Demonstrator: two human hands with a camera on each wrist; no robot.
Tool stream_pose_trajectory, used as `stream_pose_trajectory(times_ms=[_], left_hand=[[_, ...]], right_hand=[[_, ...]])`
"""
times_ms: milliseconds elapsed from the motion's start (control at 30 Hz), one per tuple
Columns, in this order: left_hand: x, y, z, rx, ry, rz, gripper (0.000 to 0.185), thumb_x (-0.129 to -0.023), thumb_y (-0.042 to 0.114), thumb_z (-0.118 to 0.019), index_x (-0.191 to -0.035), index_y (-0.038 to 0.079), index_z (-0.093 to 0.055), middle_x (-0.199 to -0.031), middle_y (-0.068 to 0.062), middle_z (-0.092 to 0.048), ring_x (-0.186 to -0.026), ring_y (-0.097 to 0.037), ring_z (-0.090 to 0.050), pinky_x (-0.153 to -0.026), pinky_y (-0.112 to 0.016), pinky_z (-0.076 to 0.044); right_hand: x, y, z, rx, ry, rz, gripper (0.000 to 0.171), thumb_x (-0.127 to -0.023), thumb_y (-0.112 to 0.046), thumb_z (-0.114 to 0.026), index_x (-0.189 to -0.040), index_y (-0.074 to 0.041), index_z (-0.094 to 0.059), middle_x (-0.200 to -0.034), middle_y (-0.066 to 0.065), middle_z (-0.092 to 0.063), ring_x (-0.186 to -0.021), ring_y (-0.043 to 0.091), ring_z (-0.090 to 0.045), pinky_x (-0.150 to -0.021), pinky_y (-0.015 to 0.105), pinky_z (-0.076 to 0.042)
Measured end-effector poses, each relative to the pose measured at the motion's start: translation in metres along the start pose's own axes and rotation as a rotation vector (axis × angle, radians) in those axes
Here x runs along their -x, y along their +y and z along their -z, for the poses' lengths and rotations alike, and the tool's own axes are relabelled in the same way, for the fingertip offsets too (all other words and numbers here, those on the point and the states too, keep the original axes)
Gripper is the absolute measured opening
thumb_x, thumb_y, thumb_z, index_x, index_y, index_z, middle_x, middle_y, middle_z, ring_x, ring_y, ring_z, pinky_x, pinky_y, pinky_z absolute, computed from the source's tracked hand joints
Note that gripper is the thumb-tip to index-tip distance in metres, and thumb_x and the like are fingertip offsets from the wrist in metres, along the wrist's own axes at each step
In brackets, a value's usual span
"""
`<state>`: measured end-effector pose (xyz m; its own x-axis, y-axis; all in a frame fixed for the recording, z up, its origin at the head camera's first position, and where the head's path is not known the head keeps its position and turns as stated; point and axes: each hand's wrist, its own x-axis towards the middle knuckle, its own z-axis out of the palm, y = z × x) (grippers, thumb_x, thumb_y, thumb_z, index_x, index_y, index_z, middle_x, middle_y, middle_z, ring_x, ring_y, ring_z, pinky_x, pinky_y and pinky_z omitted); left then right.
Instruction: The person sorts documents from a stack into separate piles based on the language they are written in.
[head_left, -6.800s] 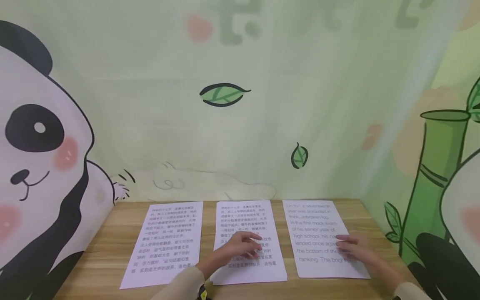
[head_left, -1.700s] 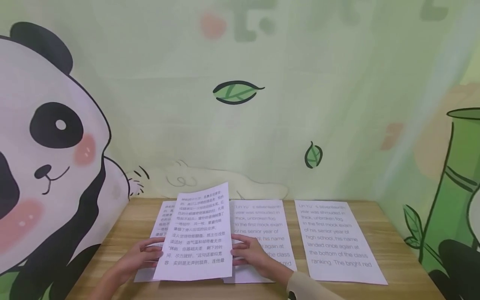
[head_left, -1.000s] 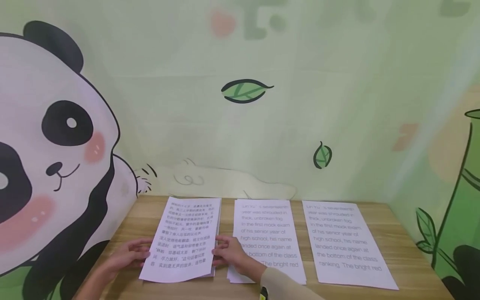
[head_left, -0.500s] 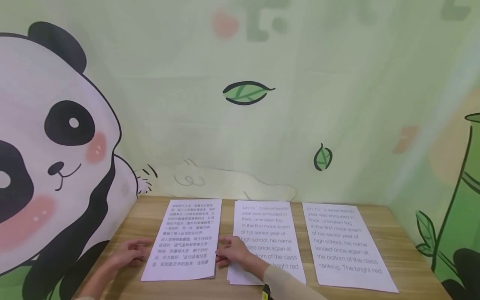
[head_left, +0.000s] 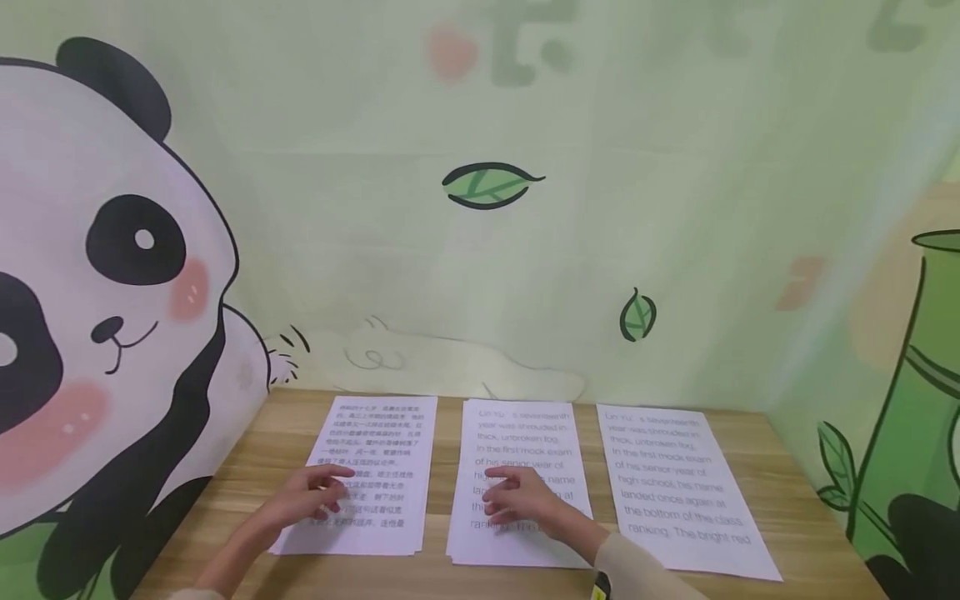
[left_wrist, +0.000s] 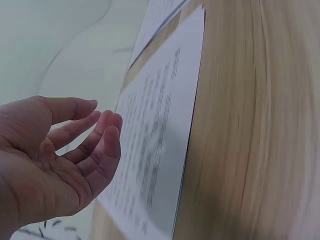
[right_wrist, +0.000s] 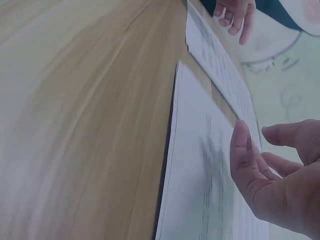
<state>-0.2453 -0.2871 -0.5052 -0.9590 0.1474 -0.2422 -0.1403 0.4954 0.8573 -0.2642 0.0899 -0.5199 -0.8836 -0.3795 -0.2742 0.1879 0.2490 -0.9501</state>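
Note:
My left hand point(head_left: 307, 500) hovers over the left stack of printed sheets point(head_left: 375, 450), whose top page carries Chinese text. In the left wrist view its fingers point(left_wrist: 102, 165) are loosely bent, with nothing between them and the thumb. My right hand point(head_left: 525, 500) hangs over the middle stack of sheets point(head_left: 517, 437), topped by a page of English text. The right wrist view shows these fingers point(right_wrist: 245, 165) relaxed and holding nothing. Right of both hands lies a third page with English text point(head_left: 675, 475), touched by neither.
A wooden table point(head_left: 442, 533) carries the three paper piles side by side, with narrow strips of wood between them. Behind it hangs a backdrop point(head_left: 360, 233) with a panda point(head_left: 135, 250), leaves and bamboo printed on it.
The Chinese-text sheet, earlier held between both hands, has been laid on the left pile and let go. My left hand has moved right over that pile, my right hand right over the middle one.

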Motion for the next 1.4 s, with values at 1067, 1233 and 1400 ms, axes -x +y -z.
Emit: stream_pose_trajectory(times_ms=[1067,1233,1400], left_hand=[[-0.043,0.051,-0.135,0.063,-0.134,-0.097,0.05,-0.092,0.007,-0.065,-0.138,-0.01,-0.055,-0.104,-0.013,-0.068,-0.076,-0.016,-0.065,-0.064,-0.028,-0.056],[-0.043,0.057,-0.14,0.011,-0.134,-0.051,0.057,-0.091,0.009,-0.066,-0.142,-0.011,-0.05,-0.104,-0.009,-0.065,-0.073,-0.016,-0.059,-0.059,-0.025,-0.047],[-0.046,0.059,-0.145,-0.045,-0.143,-0.048,0.057,-0.092,0.013,-0.067,-0.142,-0.009,-0.051,-0.1,-0.005,-0.062,-0.07,-0.015,-0.055,-0.057,-0.024,-0.041]], right_hand=[[0.046,0.034,0.114,0.104,0.288,-0.146,0.058,-0.097,-0.009,-0.06,-0.149,0.01,-0.041,-0.107,0.02,-0.068,-0.085,0.021,-0.072,-0.078,0.036,-0.064],[0.05,0.035,0.117,0.105,0.29,-0.211,0.065,-0.097,-0.011,-0.061,-0.151,0.014,-0.033,-0.104,0.02,-0.069,-0.084,0.021,-0.073,-0.076,0.035,-0.064],[0.053,0.036,0.118,0.075,0.266,-0.231,0.065,-0.097,-0.009,-0.061,-0.149,0.017,-0.032,-0.104,0.019,-0.069,-0.083,0.021,-0.071,-0.077,0.035,-0.064]])
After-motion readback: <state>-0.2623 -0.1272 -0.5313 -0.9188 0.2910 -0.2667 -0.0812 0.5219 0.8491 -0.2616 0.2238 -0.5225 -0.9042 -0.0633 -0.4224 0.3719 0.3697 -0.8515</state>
